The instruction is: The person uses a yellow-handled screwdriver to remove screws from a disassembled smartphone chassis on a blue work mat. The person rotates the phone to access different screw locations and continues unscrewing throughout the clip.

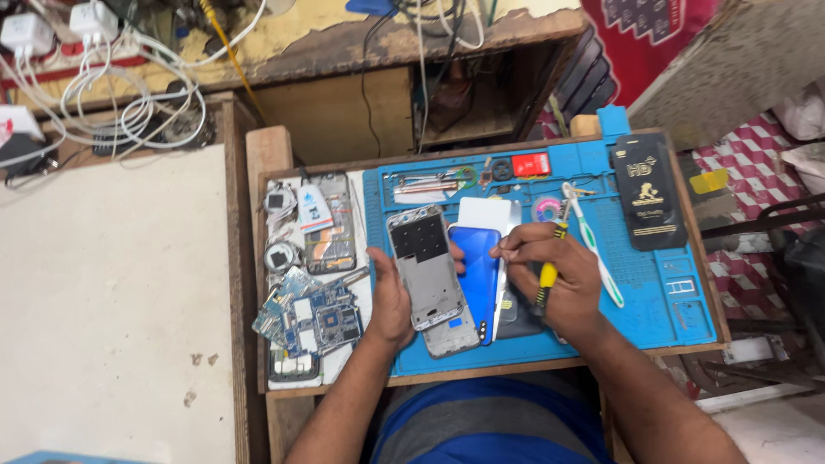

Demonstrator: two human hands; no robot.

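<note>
Left hand (391, 301) grips phone frame (425, 266) — right hand (550, 279) clutches screwdriver (547, 273), tip hidden.

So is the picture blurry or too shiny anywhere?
Head view: mostly sharp and evenly lit; the left hand on the phone frame and the right hand with the screwdriver look clear; soft shine on the blue phone cover; edges bend slightly.

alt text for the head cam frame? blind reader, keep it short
Seen from above, a person's left hand steadies a bare phone frame on a blue repair mat, while the right hand holds a yellow-handled screwdriver beside a blue phone back cover. Loose circuit boards lie left of the mat; a toothbrush lies right.
</note>
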